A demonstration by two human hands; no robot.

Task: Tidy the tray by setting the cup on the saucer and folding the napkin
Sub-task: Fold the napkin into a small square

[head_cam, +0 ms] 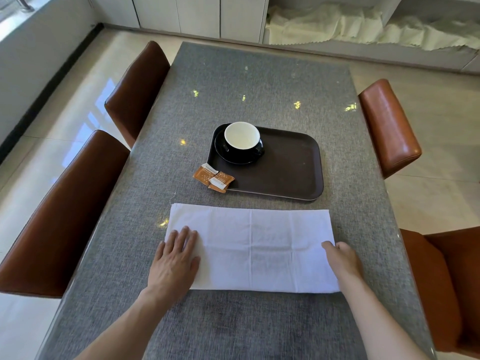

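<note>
A white napkin (254, 245) lies on the grey table as a wide rectangle, folded once, just in front of me. My left hand (175, 263) rests flat on its left end with straight fingers. My right hand (342, 258) grips the right edge of the napkin, its fingers curled over the cloth. Beyond the napkin stands a dark brown tray (293, 165). In the tray's far left corner a black cup (242, 139) with a white inside stands on a black saucer (228, 155).
Two orange sachets (213, 178) lie at the tray's near left corner, one partly on its rim. Brown leather chairs (62, 211) stand along both sides of the grey table (259, 84). White cloth is heaped on a shelf at the back right.
</note>
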